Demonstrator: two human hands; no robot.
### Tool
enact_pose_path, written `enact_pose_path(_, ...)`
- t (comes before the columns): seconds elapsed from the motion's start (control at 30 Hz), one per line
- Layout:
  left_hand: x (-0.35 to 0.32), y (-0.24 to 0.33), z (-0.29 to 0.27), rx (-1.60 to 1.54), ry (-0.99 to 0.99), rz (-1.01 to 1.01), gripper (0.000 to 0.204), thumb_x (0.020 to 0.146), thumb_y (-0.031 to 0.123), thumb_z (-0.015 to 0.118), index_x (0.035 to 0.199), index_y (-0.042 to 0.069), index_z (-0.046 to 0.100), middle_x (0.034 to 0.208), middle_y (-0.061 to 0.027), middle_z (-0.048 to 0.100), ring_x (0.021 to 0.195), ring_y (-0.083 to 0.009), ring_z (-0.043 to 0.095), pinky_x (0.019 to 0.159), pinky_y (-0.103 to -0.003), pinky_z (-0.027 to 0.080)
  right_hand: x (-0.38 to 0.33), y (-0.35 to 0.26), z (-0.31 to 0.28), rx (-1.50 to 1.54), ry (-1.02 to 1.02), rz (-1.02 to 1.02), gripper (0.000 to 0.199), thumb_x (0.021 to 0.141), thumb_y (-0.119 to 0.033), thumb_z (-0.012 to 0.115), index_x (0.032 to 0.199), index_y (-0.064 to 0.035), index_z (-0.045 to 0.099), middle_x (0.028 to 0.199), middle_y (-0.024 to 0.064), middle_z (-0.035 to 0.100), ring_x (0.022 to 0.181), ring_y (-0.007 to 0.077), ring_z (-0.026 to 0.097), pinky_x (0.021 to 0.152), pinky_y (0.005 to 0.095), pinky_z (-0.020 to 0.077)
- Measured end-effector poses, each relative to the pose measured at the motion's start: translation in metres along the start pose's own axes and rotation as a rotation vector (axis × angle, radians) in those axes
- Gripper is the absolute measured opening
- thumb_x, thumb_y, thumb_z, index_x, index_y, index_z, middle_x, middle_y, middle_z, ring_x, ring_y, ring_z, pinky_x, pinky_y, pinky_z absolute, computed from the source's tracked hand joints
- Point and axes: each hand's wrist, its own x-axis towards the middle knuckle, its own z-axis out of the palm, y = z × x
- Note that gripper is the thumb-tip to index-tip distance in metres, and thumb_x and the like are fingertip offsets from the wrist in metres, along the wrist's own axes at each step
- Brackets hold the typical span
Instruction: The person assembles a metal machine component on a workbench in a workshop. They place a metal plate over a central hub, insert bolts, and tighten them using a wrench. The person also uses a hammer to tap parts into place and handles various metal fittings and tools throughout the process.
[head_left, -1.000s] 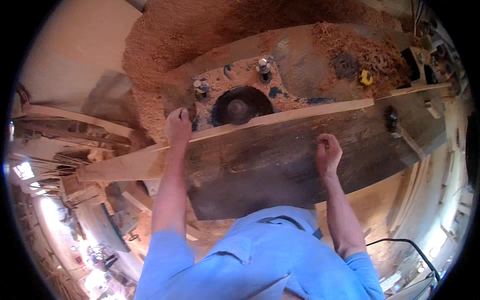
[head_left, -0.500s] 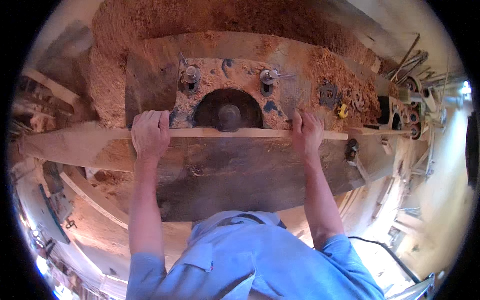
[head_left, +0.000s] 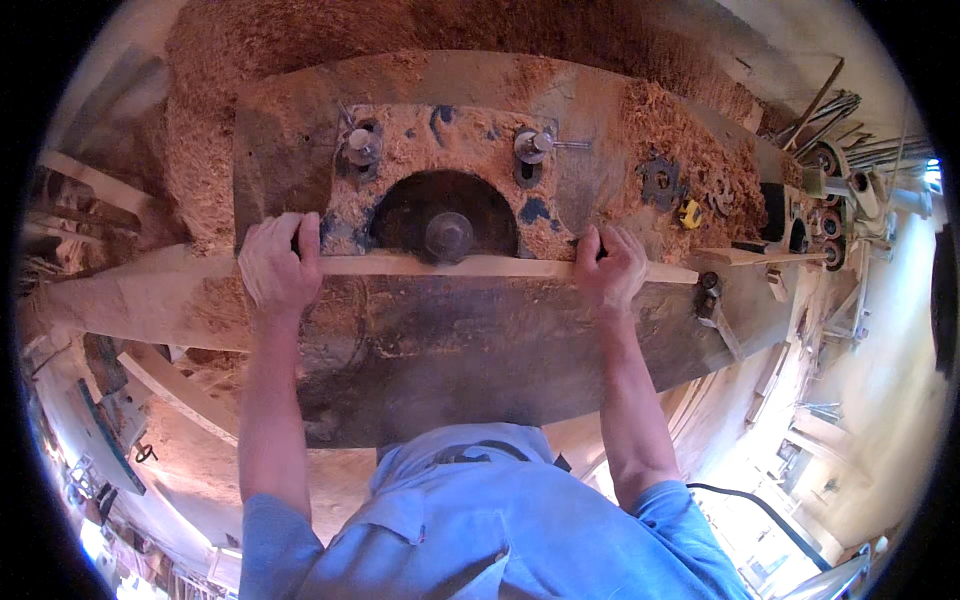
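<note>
A long, thin wooden strip [head_left: 545, 268] lies across a worn machine table [head_left: 440, 350], along the front of a dust-covered fence plate [head_left: 440, 135]. At the middle of the strip, a round spindle [head_left: 449, 237] sits in a dark half-round opening in the plate. My left hand [head_left: 278, 262] is closed over the strip left of the spindle, and my right hand [head_left: 611, 268] grips it on the right, near its right end. Both thumbs rest at the strip, with the fingers curled over its far side. Whether the spindle turns, I cannot tell.
Two clamp bolts [head_left: 533, 147] hold the plate. Reddish shavings cover the table's far side, around toothed cutter discs [head_left: 660, 183] and a yellow tape measure [head_left: 690, 213]. A hammer-like tool [head_left: 708, 295] lies at right. Curved wooden pieces [head_left: 170, 385] are at lower left.
The view has shifted slightly, with the plate and spindle appearing a little farther left. Both hands keep their grip on the strip, and any sliding of it is too slight to tell.
</note>
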Motion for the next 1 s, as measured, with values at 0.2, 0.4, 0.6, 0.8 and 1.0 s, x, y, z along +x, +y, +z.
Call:
enact_pose_path(0.2, -0.002, -0.001, 0.001, 0.002, -0.014, -0.052, 0.027, 0.098, 0.024, 0.062, 0.078, 0.007, 0.062, 0.073, -0.0135, 0.062, 0.071, -0.037, 0.061, 0.067, -0.046, 0.048, 0.0, -0.001, 0.0, -0.036, -0.012, 0.103, 0.021, 0.087, -0.013, 0.068, 0.072, 0.0001, 0.063, 0.07, 0.0158, 0.06, 0.066, 0.0357, 0.059, 0.064, 0.0431, 0.0462)
enact_pose_path(0.4, -0.008, 0.007, 0.003, -0.004, 0.046, -0.052, 0.026, 0.099, 0.025, 0.061, 0.079, 0.008, 0.063, 0.073, -0.0128, 0.063, 0.072, -0.0358, 0.062, 0.069, -0.045, 0.049, 0.008, -0.005, -0.003, -0.062, -0.046, 0.155, 0.022, 0.088, -0.015, 0.067, 0.074, 0.0012, 0.065, 0.068, 0.018, 0.059, 0.064, 0.0359, 0.06, 0.062, 0.0431, 0.0466)
enact_pose_path(0.6, -0.008, 0.0, 0.003, -0.024, 0.03, -0.05, 0.024, 0.099, 0.023, 0.061, 0.082, 0.007, 0.064, 0.073, -0.0129, 0.064, 0.071, -0.0359, 0.063, 0.068, -0.046, 0.049, 0.0, 0.003, -0.001, -0.053, -0.031, 0.117, 0.023, 0.087, -0.017, 0.066, 0.073, 0.0016, 0.064, 0.068, 0.0191, 0.06, 0.065, 0.0364, 0.061, 0.063, 0.0447, 0.0467)
enact_pose_path(0.8, -0.008, 0.005, 0.001, -0.019, -0.005, -0.182, 0.024, 0.099, 0.025, 0.062, 0.084, 0.007, 0.066, 0.075, -0.0151, 0.066, 0.073, -0.0382, 0.064, 0.068, -0.045, 0.05, 0.002, -0.01, -0.006, -0.061, -0.06, 0.193, 0.022, 0.084, -0.019, 0.069, 0.072, -0.0008, 0.066, 0.071, 0.0169, 0.063, 0.069, 0.0369, 0.063, 0.065, 0.0463, 0.0478)
enact_pose_path(1.0, -0.025, -0.001, 0.003, -0.032, -0.065, -0.315, 0.03, 0.1, 0.029, 0.06, 0.086, 0.003, 0.067, 0.082, -0.0207, 0.068, 0.08, -0.0421, 0.065, 0.071, -0.049, 0.05, 0.013, -0.003, -0.003, -0.037, -0.021, 0.058, 0.02, 0.084, -0.019, 0.069, 0.072, -0.0027, 0.068, 0.071, 0.0136, 0.063, 0.072, 0.0367, 0.063, 0.067, 0.0478, 0.0495)
